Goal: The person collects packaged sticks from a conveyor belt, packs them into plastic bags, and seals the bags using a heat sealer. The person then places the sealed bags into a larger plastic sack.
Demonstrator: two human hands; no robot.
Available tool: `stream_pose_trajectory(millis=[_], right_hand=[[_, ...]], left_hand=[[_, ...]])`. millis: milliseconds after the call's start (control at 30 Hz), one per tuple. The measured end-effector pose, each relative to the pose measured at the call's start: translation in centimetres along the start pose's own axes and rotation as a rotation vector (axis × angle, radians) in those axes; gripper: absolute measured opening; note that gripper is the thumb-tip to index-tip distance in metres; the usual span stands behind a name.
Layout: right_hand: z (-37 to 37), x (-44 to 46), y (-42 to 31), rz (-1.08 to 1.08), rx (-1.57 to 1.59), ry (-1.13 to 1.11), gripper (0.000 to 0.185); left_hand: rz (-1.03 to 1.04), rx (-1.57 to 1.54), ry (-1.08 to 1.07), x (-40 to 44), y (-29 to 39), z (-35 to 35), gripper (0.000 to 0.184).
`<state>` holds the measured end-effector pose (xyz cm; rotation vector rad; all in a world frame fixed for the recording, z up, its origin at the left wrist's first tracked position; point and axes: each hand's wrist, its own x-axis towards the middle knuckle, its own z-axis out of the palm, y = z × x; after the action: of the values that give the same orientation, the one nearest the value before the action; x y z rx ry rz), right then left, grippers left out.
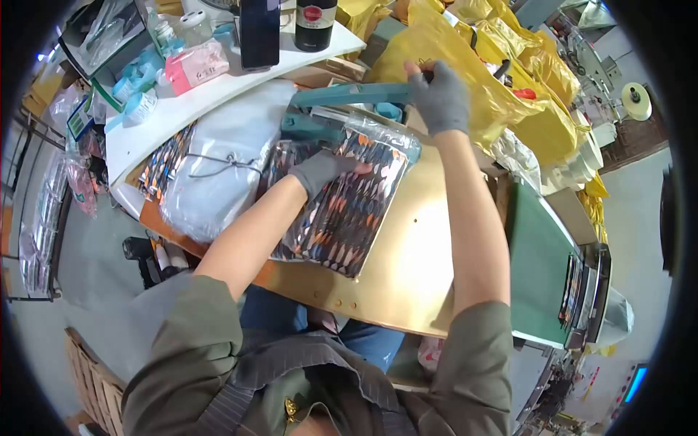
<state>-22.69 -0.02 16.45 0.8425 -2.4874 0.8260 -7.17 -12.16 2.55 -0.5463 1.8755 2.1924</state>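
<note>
My left hand (320,173), in a grey fingerless glove, lies with stretched fingers on a flat pack (349,218) printed with dark, orange and white feather-like shapes. Clear plastic film (389,132) sticks out past the pack's far end. My right hand (442,94), gloved the same way, is closed round the end of the long teal lever arm (349,95) of what looks like a bag sealer. The arm is raised above the teal sealer base (313,127), beyond the pack. Part of the base is hidden behind film and pack.
To the left lies a stack of clear-bagged packs (218,160) with a black cord on top. A white shelf (254,83) carries a phone (259,36), a dark bottle (315,25) and a pink tissue pack (196,67). Yellow plastic bags (502,94) heap up at the right back.
</note>
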Motion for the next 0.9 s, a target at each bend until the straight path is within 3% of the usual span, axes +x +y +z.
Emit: stream_pose_trajectory(millis=[100, 133, 167, 267, 367, 433, 500, 567, 633, 700, 733, 800, 900], right_hand=[[-1.2, 0.3, -2.5, -0.076, -0.121, 0.062, 0.035], [-0.5, 0.1, -1.6, -0.065, -0.202, 0.064, 0.032], [0.9, -0.5, -0.1, -0.019, -0.267, 0.022, 0.030], [7.9, -4.5, 8.2, 0.046, -0.324, -0.070, 0.031], [7.3, -4.4, 7.0, 0.096, -0.286, -0.016, 0.030], [7.9, -4.7, 7.7, 0.087, -0.288, -0.003, 0.029], [8.0, -4.7, 7.9, 0.069, -0.284, 0.018, 0.029], [7.8, -4.7, 7.7, 0.101, -0.280, -0.052, 0.020], [8.0, -4.8, 7.9, 0.102, -0.287, -0.039, 0.020], [8.0, -4.9, 7.9, 0.105, -0.295, -0.025, 0.020], [8.0, -4.8, 7.7, 0.142, -0.291, -0.049, 0.020], [7.6, -4.9, 7.2, 0.177, -0.279, -0.071, 0.021], [6.6, -6.1, 6.4, 0.250, -0.245, -0.106, 0.028]], left_hand=[[-0.083, -0.153, 0.022, 1.8, 0.8, -1.6, 0.067], [-0.039, 0.094, 0.131, 2.6, 0.7, -2.1, 0.072], [-0.068, 0.038, 0.169, 3.1, 0.0, -2.0, 0.057], [-0.073, 0.062, 0.191, 4.1, -2.1, -2.4, 0.055], [-0.086, 0.077, 0.202, 3.3, -1.7, -2.1, 0.050], [-0.031, 0.012, 0.175, 3.2, -1.8, -2.0, 0.045], [0.041, -0.023, 0.153, 2.6, -1.6, -1.8, 0.057], [0.121, -0.063, 0.139, 2.1, -2.3, -1.5, 0.053], [0.429, 0.226, 0.595, -2.0, -0.9, -0.1, 0.060], [0.530, 0.553, 0.886, -5.2, -2.3, -1.2, 0.064], [0.533, 0.557, 0.886, -7.0, -3.6, -1.5, 0.064], [0.295, 0.527, 0.880, -9.6, -6.8, -1.8, 0.063], [0.260, 0.727, 0.926, -9.8, -10.1, -2.3, 0.062]])
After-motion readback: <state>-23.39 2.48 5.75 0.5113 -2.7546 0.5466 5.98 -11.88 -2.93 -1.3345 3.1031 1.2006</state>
